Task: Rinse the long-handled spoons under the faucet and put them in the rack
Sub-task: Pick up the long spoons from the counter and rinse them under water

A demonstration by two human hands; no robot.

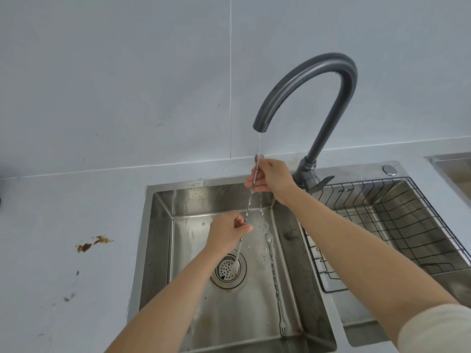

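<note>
A thin stream of water falls from the dark grey faucet [305, 80] onto a long twisted-handle spoon [249, 202]. My right hand [270, 178] grips its bowl end just under the spout. My left hand [228, 231] pinches its lower part above the sink; the forked end [235, 266] hangs over the drain. A second long spoon [274, 278] lies on the bottom of the steel sink [163, 225], bowl toward the back, fork tip toward the front. The black wire rack [407, 225] sits in the right basin and holds nothing that I can see.
The round drain strainer [228, 270] is in the middle of the left basin. Brown stains [93, 243] mark the grey counter on the left. A corner of another steel basin [456, 171] shows at the far right. The grey wall stands close behind the faucet.
</note>
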